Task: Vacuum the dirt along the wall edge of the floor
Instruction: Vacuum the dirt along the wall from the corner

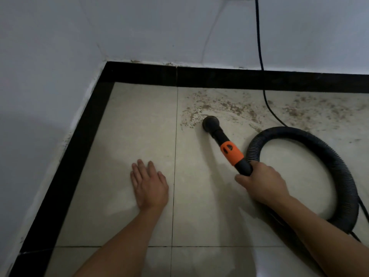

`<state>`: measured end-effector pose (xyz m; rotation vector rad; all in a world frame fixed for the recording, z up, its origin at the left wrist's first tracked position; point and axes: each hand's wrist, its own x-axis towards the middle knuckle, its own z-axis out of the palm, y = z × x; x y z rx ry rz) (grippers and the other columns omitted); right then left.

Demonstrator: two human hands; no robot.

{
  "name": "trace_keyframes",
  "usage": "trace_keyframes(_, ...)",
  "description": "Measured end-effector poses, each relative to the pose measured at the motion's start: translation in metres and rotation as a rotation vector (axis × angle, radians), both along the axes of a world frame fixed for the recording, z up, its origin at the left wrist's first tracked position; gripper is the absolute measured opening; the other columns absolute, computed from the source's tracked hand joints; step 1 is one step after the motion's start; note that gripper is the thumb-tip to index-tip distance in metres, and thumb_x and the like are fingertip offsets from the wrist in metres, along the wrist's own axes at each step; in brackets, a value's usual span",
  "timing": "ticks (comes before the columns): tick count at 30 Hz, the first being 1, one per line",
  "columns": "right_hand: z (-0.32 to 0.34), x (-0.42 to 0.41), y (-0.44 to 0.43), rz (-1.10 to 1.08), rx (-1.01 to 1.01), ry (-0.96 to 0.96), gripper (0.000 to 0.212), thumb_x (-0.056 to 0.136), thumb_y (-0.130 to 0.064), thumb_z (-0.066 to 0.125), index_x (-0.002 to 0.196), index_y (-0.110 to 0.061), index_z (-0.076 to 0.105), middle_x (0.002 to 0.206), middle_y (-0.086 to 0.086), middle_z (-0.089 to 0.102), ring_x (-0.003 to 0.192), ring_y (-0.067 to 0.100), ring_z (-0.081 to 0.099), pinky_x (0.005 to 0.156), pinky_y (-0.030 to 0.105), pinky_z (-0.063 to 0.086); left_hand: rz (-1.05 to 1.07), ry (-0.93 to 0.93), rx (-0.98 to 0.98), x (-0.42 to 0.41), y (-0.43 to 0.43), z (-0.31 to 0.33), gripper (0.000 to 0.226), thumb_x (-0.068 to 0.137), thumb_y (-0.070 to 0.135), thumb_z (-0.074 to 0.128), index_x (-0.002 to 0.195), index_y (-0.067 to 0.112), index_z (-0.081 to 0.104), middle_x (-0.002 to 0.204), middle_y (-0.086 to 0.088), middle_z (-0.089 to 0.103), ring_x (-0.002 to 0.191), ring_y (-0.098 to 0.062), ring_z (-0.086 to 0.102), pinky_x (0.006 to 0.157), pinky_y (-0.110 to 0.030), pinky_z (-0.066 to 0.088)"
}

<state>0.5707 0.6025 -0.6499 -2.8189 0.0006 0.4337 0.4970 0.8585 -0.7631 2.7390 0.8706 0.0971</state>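
My right hand [262, 181] grips the black rear end of the vacuum nozzle [231, 151], which has an orange collar. The round black nozzle head [210, 122] sits on the pale tiled floor [139, 120] at the left edge of a patch of brown dirt [225, 105]. The dirt is scattered to the right along the black skirting [219, 77] under the white wall. My left hand [149, 184] lies flat on the tile, fingers spread, left of the nozzle.
The ribbed black hose [337, 168] curls in a loop on the floor right of my right hand. A thin black power cable [259, 47] runs down the wall and across the dirt. A corner of two walls [103, 60] lies at the upper left.
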Motion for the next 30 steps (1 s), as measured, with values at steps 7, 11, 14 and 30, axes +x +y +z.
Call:
trace_keyframes(7,-0.009,-0.01,0.022,0.206,-0.021,-0.017,0.029,0.07,-0.053,0.06,0.08,-0.027,0.054,0.065,-0.007,0.055,0.062,0.017,0.057,0.054,0.029,0.041,-0.003,0.022,0.01,0.0,0.0,0.0,0.054,0.099,0.03,0.037,0.147,0.007,0.036,0.158,-0.021,0.022,0.147,-0.037,0.015,0.121,-0.045,0.008)
trace_keyframes(11,-0.004,0.016,0.032,0.068,-0.01,-0.03,0.027,0.073,-0.049,0.064,0.086,-0.026,0.057,0.07,-0.004,0.056,0.064,0.02,0.056,0.058,0.03,0.039,0.004,0.015,0.011,0.001,-0.001,0.0,0.053,0.098,0.029,0.04,0.145,0.005,0.04,0.156,-0.023,0.026,0.146,-0.038,0.018,0.121,-0.046,0.01)
trace_keyframes(14,-0.007,0.018,0.043,0.201,0.018,0.018,0.028,0.069,-0.051,0.063,0.079,-0.026,0.054,0.069,-0.004,0.059,0.062,0.017,0.058,0.053,0.028,0.042,-0.002,0.033,0.03,0.0,-0.001,-0.001,0.054,0.098,0.031,0.038,0.146,0.006,0.039,0.156,-0.023,0.026,0.146,-0.038,0.018,0.121,-0.046,0.011)
trace_keyframes(30,0.013,-0.071,-0.069,0.227,-0.075,0.201,0.036,0.051,-0.062,0.048,0.071,-0.033,0.056,0.061,-0.009,0.059,0.055,0.001,0.054,0.046,0.017,0.034,0.002,0.006,-0.008,-0.001,-0.001,0.002,0.052,0.096,0.026,0.045,0.142,0.004,0.043,0.154,-0.025,0.029,0.144,-0.04,0.021,0.119,-0.048,0.013)
